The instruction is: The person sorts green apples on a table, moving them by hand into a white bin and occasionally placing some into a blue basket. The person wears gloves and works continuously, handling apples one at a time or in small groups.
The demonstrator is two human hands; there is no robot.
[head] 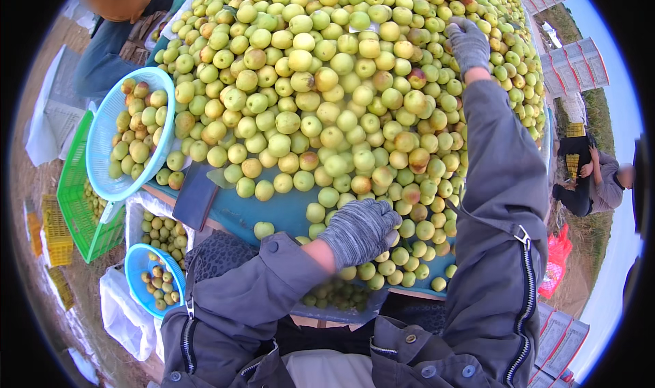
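A big heap of round yellow-green fruit (307, 101), some with brown or reddish blotches, covers a table with a blue cloth (245, 209). My left hand (359, 233), in a grey knitted glove, rests over fruit at the heap's near edge, fingers curled; whether a fruit is inside them cannot be told. Farther off at the upper right, my right hand (468, 46), gloved alike, touches the heap with bent fingers; its palm side is hidden. A dark flat case (196, 196) lies on the table's near left edge, left of my left hand.
At the left stand a light-blue plastic basket (168, 127) and a smaller blue basket (180, 280), both holding blotched fruit, beside a green crate (71, 203) and a lined box of fruit (134, 216). A co-worker (105, 50) sits at the upper left; another person (606, 180) is at the far right, near stacked cartons (575, 68).
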